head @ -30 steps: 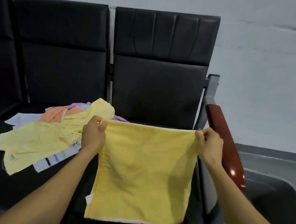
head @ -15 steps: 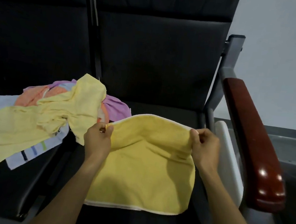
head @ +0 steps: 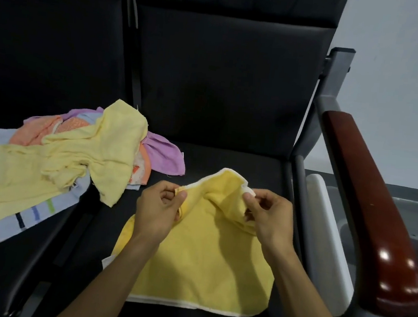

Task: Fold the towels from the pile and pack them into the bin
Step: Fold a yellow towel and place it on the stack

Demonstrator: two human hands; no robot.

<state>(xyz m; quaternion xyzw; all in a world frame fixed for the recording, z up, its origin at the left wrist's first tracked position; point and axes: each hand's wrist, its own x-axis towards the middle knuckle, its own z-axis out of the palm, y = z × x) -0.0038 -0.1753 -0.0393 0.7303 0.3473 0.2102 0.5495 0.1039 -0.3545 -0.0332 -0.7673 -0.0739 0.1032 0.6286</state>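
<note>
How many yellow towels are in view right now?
2. One yellow towel lies on the seat, its far corners pinched by the left hand and right hand. A paler one tops the pile; others may be buried.

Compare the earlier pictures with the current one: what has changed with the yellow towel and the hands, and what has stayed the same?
The yellow towel, held up hanging a second ago, has come down onto the seat; its top edge is slack and bunched. The left hand and right hand have moved closer together, each still pinching a top corner. The pile of towels is unchanged.
</note>
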